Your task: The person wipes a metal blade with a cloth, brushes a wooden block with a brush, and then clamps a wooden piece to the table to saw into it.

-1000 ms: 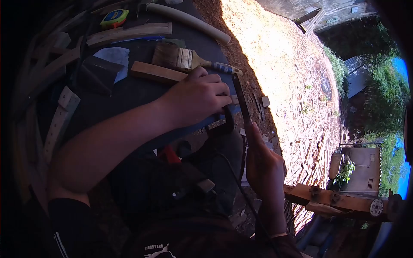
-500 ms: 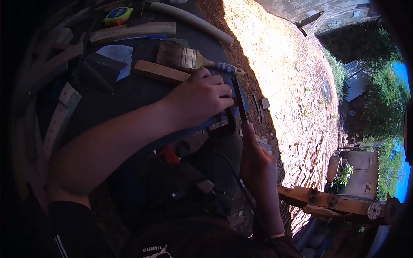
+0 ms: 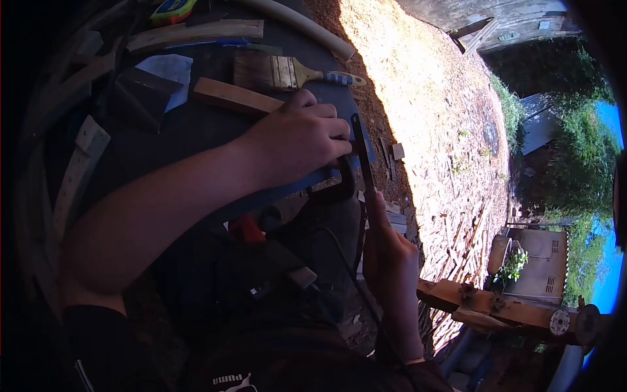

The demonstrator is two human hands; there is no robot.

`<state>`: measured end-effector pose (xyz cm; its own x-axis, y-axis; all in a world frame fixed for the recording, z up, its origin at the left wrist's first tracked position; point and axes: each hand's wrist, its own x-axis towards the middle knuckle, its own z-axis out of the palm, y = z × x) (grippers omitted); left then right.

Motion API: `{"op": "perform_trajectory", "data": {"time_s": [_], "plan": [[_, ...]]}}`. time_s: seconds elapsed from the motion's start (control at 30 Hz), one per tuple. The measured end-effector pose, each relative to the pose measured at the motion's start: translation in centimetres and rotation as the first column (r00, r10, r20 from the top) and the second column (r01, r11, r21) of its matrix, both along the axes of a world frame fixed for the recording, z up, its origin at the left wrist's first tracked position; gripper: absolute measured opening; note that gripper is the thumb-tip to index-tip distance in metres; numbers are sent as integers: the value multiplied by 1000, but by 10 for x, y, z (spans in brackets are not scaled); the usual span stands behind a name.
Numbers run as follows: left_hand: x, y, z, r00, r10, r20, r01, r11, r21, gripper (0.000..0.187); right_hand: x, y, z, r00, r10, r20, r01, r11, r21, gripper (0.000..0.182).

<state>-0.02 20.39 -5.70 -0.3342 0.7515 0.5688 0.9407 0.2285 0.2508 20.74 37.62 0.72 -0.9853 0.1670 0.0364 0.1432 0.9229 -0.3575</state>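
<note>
My left hand (image 3: 297, 134) is closed over a reddish-brown wooden strip (image 3: 235, 97) near the edge of a dark work table (image 3: 163, 147). Its fingers hide the strip's far end. In my right hand (image 3: 390, 255) is a narrow dark flat file (image 3: 364, 153), the thumb laid along it. The file points away from me past my left fingertips, its rounded tip showing a small hole. Whether it touches the strip is hidden. A dark curved clamp-like bar (image 3: 334, 191) sits below my left hand at the table edge. A wide paintbrush (image 3: 284, 72) lies just beyond the strip.
On the table are a yellow-green tape measure (image 3: 173, 10), a pale curved wooden strip (image 3: 196, 34), a rounded pole (image 3: 304, 29) and folded dark sandpaper (image 3: 145, 98). A wooden beam with discs (image 3: 503, 307) stands at right. Wood chips (image 3: 444, 130) cover the ground.
The view has shifted slightly, so the table and its things sit higher in it. The file has drawn back a little toward me relative to the table. Both hands keep their grips.
</note>
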Motion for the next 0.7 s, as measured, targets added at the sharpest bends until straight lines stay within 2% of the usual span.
{"op": "perform_trajectory", "data": {"time_s": [0.1, 0.2, 0.3, 0.4, 0.5, 0.6, 0.7], "plan": [[0, 2, 1, 1000, -18, 14, 18, 1000, -15, 28, -38, 6, -8, 997, 66, -47, -65, 998, 21, 66], [3, 2, 0, 1000, -3, 12, 3, 1000, -24, 28, -47, 7, -5, 997, 80, -22, -79, 996, 36, 66], [1, 1, 1, 1000, 0, 9, 0, 1000, -7, 28, -5, -4, 10, 1000, 25, 13, -26, 999, 28, 65], [0, -1, -2, 1000, 16, -14, -16, 1000, -3, 27, 0, 0, 14, 998, 20, 68, -20, 1000, 1, 65], [2, 4, -2, 999, 14, -39, -15, 1000, -15, 26, -45, 7, 3, 998, 35, 48, -35, 999, -3, 65], [3, 2, -1, 1000, 12, -11, -12, 999, -30, 25, -30, 6, -3, 998, 67, -3, -67, 997, 38, 73], [2, 0, 2, 1000, 28, -7, -29, 998, -60, 25, -2, 8, -7, 998, 56, -15, -56, 998, -3, 72]]}}
